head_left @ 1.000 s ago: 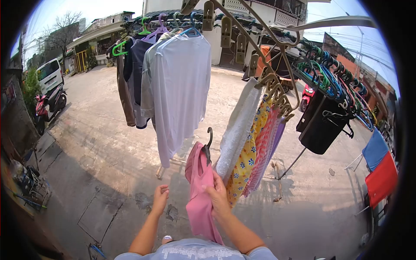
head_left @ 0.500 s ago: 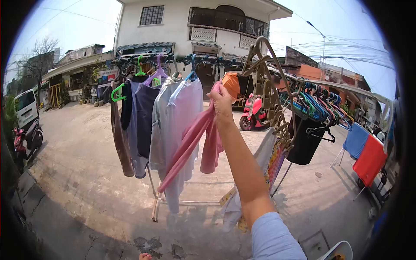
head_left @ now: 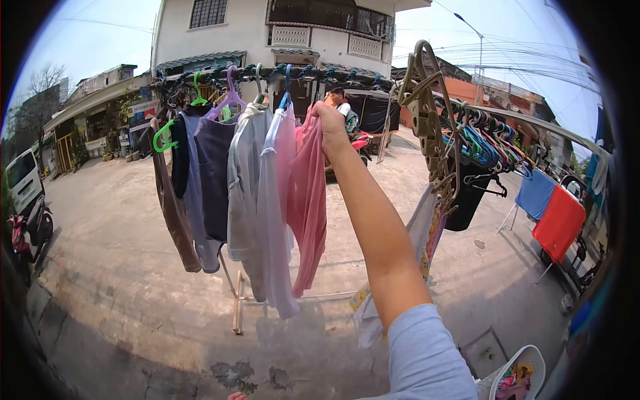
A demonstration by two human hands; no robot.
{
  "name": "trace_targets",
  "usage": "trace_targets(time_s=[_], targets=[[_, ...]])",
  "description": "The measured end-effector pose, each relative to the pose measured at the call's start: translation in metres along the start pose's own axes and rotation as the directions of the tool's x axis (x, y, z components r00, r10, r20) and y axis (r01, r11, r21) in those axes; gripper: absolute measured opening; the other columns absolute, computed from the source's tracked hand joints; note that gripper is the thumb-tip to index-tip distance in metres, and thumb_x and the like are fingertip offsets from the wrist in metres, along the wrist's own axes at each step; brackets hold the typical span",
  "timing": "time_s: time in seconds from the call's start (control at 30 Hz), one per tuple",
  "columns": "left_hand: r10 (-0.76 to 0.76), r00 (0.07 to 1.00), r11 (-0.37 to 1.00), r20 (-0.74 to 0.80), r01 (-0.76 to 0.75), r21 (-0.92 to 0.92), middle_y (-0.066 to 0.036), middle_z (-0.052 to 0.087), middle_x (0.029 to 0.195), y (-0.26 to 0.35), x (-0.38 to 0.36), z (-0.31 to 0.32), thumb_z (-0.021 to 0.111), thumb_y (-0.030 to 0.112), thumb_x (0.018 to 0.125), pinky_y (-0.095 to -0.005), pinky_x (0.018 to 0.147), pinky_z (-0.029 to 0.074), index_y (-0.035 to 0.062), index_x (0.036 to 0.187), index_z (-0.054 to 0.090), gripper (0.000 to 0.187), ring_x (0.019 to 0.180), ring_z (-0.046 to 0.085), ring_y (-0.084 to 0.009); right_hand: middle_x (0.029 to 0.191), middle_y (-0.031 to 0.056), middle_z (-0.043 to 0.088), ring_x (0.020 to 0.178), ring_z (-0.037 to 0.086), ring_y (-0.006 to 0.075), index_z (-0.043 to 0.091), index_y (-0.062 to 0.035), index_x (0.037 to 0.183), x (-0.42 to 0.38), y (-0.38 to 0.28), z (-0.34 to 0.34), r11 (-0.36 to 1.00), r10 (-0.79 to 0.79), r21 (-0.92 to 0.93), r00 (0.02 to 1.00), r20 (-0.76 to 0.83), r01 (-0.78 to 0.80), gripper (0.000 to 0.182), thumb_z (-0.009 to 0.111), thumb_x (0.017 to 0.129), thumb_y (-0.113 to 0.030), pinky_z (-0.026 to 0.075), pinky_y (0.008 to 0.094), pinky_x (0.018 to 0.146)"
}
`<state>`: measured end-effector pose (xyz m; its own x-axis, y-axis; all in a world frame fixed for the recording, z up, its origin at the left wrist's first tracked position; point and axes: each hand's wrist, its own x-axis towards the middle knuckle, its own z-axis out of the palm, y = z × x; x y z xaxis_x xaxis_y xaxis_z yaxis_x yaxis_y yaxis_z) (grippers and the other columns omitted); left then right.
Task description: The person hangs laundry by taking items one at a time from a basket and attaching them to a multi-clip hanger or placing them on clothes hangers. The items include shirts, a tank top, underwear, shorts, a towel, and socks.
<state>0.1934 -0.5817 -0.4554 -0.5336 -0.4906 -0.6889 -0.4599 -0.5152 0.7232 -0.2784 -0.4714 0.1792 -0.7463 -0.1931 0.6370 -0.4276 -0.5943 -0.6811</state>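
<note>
My right hand is closed, pinching the top of a pink garment that hangs down beside the rack's clothes. Next to it, a pale lavender-white long-sleeved top hangs on a blue hanger. Further left are a light grey top on a grey hanger, a dark purple garment on a purple hanger, and a brown one. All hang from a dark bar wound with cord. Of my left hand, only a bit shows at the bottom edge; its fingers are not readable.
Beige clip hanger with small clothes stands right of my arm. Behind it hang many empty hangers. A white basket holding clothes is at the lower right. Red cloth hangs further off. A person is beyond the rack.
My right hand has moved slightly left and up with the pink garment, which now hangs straighter and narrower beside the white top. The view has shifted, and a person now shows behind the rack.
</note>
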Motion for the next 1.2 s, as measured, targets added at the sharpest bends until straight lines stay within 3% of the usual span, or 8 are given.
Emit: trace_targets(time_s=[0.13,0.2,0.37,0.57,0.83,0.9,1.1,1.2], targets=[[0.049,0.996,0.998,0.077,-0.051,0.026,-0.005,0.06,0.078,-0.004,0.016,0.003,0.057,0.015,0.086,-0.0302,0.065,0.041,0.0176,0.119,0.043,0.036,0.069,0.058,-0.0146,0.082,0.0105,0.055,0.077,0.053,0.0234,0.056,0.0016,0.094,0.006,0.008,-0.016,0.907,-0.103,-0.418,0.989,-0.106,0.05,0.025,0.058,0.077,-0.017,0.042,0.0319,0.074],[0.081,0.988,0.996,0.135,-0.085,0.026,-0.005,0.06,0.076,-0.008,0.022,0.004,0.057,0.015,0.086,-0.0301,0.065,0.041,0.0181,0.121,0.043,0.038,0.068,0.058,-0.0147,0.11,0.0221,0.05,0.104,0.048,0.0366,0.044,0.0047,0.122,-0.029,-0.01,-0.011,0.618,-0.375,-0.765,0.923,-0.085,0.18,0.052,0.058,0.082,-0.025,0.037,0.0398,0.093],[0.071,0.983,0.982,0.17,-0.099,0.16,-0.002,0.061,0.088,0.003,-0.001,0.031,0.054,0.015,0.083,-0.0309,0.064,0.044,0.0152,0.11,0.047,0.027,0.078,0.058,-0.0135,0.121,0.0147,0.042,0.112,0.042,0.0284,0.048,-0.0037,0.118,-0.182,-0.059,-0.013,0.852,-0.238,-0.41,0.938,0.252,0.326,0.036,0.055,0.083,-0.012,0.036,0.0346,0.094],[-0.01,0.965,0.917,0.264,-0.096,0.386,0.001,0.06,0.091,0.014,-0.019,0.091,0.056,0.013,0.08,-0.0293,0.065,0.043,0.015,0.099,0.051,0.02,0.081,0.057,-0.0109,0.124,0.0131,0.045,0.108,0.049,0.0285,0.053,-0.0073,0.108,-0.342,-0.095,-0.115,0.249,-0.328,-0.72,0.756,0.567,0.648,0.038,0.062,0.072,-0.005,0.041,0.0366,0.089],[-0.261,0.81,0.656,0.526,-0.251,0.712,0.001,0.06,0.097,-0.048,-0.088,0.231,0.054,0.016,0.082,-0.0281,0.068,0.042,0.0149,0.102,0.051,0.02,0.087,0.057,-0.0107,0.1,0.007,0.061,0.091,0.058,0.0245,0.062,-0.0057,0.095,-0.558,-0.206,-0.344,0.335,0.062,-0.932,0.991,-0.123,-0.137,0.015,0.056,0.082,-0.01,0.046,0.0333,0.077],[-0.25,0.766,0.614,0.592,-0.348,0.708,0.0,0.06,0.099,-0.077,-0.119,0.27,0.052,0.016,0.084,-0.0275,0.069,0.042,0.0132,0.104,0.051,0.02,0.088,0.056,-0.0111,0.095,0.0099,0.062,0.089,0.058,0.0276,0.061,-0.0059,0.098,-0.609,-0.266,-0.396,0.376,0.238,-0.807,0.889,-0.392,-0.456,0.018,0.052,0.087,-0.016,0.046,0.0346,0.077],[-0.042,0.453,0.708,0.89,-0.616,0.347,-0.006,0.058,0.103,-0.109,-0.31,0.433,0.05,0.012,0.088,-0.0288,0.078,0.043,0.0059,0.11,0.049,0.023,0.095,0.055,-0.0138,0.097,0.0151,0.062,0.09,0.058,0.033,0.059,-0.004,0.098,-0.781,-0.4,-0.567,-0.071,-0.151,-0.52,0.525,-0.838,-0.851,0.022,0.05,0.085,-0.02,0.046,0.0388,0.076],[0.116,0.219,0.752,0.969,-0.656,0.059,-0.01,0.058,0.104,-0.069,-0.437,0.503,0.055,0.01,0.085,-0.0314,0.081,0.044,0.0042,0.11,0.048,0.027,0.095,0.055,-0.0173,0.098,0.0149,0.061,0.091,0.058,0.0331,0.058,-0.0038,0.099,-0.832,-0.409,-0.615,-0.176,-0.087,-0.419,0.438,-0.895,-0.891,0.025,0.052,0.084,-0.022,0.046,0.04,0.078]])
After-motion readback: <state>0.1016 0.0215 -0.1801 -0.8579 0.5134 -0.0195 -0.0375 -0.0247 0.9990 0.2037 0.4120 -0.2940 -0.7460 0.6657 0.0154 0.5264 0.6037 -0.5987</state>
